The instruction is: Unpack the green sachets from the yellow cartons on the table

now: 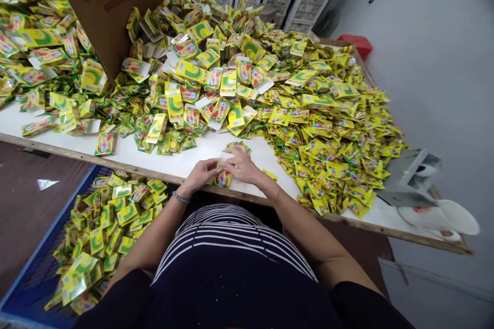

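Watching this from my end, I had both hands right at the near edge of the white surface [173, 165], with one small carton [223, 180] between them. It was yellow and green with red fruit printed on it, and its white flap [224, 157] stuck up at the far end.

The left hand [202, 172] was mostly closed, thumb and index finger pinched together at the carton's left side. The right hand [242, 165] was half curled over the flap end from the right, thumb and fingers bent in. I honestly couldn't tell if it had a proper grip on the flap or was only touching it, since the fingers covered that bit.

As for how things lay, the carton's long axis ran roughly away from the body, printed end nearest me and flap end farthest. It sat just to the right of the left fingertips and to the left of the right palm. Both hands were touching-close, so neither was clearly nearer, but the right one covered more of the flap end.

A few green sachets [247, 147] lay just beyond the right fingers, and one yellow sachet [270, 175] was to the right of that hand. Past them was a big heap of cartons [191, 71], with a pile of yellow sachets [335, 133] off to the right. A blue crate [23, 276] full of closed-looking cartons sat below on the left.
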A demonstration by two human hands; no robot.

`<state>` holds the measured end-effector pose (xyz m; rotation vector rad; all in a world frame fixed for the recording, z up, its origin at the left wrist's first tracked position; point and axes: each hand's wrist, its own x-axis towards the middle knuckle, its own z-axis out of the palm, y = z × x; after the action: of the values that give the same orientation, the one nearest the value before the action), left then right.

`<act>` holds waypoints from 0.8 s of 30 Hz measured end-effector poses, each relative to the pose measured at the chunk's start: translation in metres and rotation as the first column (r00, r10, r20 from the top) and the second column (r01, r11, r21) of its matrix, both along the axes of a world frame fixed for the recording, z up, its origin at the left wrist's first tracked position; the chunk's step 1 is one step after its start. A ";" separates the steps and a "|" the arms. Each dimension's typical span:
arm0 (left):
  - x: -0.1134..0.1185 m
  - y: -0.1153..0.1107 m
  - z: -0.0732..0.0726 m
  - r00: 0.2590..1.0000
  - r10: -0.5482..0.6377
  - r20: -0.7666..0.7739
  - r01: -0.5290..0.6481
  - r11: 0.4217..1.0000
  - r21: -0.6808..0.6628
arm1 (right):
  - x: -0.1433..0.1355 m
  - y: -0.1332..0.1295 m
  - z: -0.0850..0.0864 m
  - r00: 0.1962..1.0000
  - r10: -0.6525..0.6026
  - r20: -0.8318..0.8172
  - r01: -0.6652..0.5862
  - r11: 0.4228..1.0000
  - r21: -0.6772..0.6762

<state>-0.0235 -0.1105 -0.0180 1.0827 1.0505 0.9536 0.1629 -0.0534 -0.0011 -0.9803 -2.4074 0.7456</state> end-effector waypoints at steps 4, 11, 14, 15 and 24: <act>-0.002 -0.006 -0.007 0.992 0.126 -0.022 -0.125 0.992 0.023 | 0.001 -0.010 -0.008 0.927 -0.214 -0.310 0.208 0.977 -0.052; 0.007 -0.016 -0.009 0.967 0.236 -0.096 -0.220 0.963 0.158 | 0.006 -0.028 -0.031 0.851 -0.328 -0.409 0.154 0.902 -0.403; 0.009 -0.015 -0.008 0.965 0.209 -0.158 -0.173 0.961 0.216 | 0.009 -0.026 -0.028 0.891 -0.304 -0.337 0.180 0.919 -0.352; 0.009 -0.014 -0.007 0.966 0.200 -0.162 -0.162 0.962 0.218 | 0.009 -0.024 -0.026 0.903 -0.293 -0.314 0.186 0.926 -0.329; 0.007 -0.011 -0.009 0.974 0.225 0.006 -0.225 0.972 0.072 | 0.005 -0.014 0.001 0.955 -0.173 -0.242 0.130 0.975 -0.182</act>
<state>-0.0160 -0.1218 -0.0268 1.0382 1.1653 1.1796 0.1677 -0.0673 0.0002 -1.0485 -2.0489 0.9619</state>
